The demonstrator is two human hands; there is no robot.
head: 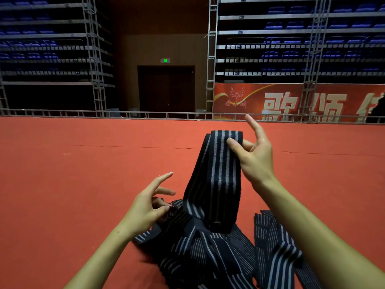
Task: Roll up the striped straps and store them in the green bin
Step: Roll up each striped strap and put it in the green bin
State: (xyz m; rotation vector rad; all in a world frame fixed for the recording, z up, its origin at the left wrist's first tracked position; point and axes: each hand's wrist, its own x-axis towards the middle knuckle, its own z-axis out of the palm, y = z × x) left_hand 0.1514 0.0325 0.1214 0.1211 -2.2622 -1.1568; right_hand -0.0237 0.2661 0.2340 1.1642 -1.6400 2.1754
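A dark strap with pale stripes [218,174] hangs in a long loop from my right hand [254,155], which pinches its top fold with the thumb while the index finger points up. The loop runs down into a tangled pile of striped straps [208,251] on the red floor. My left hand [150,205] pinches a strap edge at the left side of the pile, its other fingers spread. No green bin is in view.
Red carpet floor [83,174] stretches all around. A metal truss rail [145,115] borders its far edge, with a red banner [291,101], dark doors [166,90] and tiers of blue seats behind.
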